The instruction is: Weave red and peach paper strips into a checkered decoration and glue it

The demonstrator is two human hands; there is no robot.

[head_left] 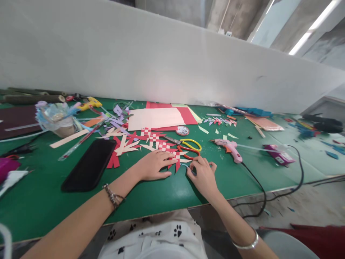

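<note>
My left hand (155, 164) lies flat with fingers stretched out, pressing on a woven red-and-cream paper strip piece (176, 157) on the green table (161, 190). My right hand (202, 173) is beside it, fingers pinched at the end of a thin strip at the piece's right edge. More woven checkered pieces (155, 138) lie just beyond. Red-and-yellow scissors (188, 145) rest right behind my hands.
A black phone (90, 164) lies to the left. A pink glue gun (229, 148) with a black cord sits to the right, a purple box (277, 154) past it. Cream and red sheets (159, 117), paper scraps and a wrapped pot (58, 120) crowd the back. A white wall stands behind.
</note>
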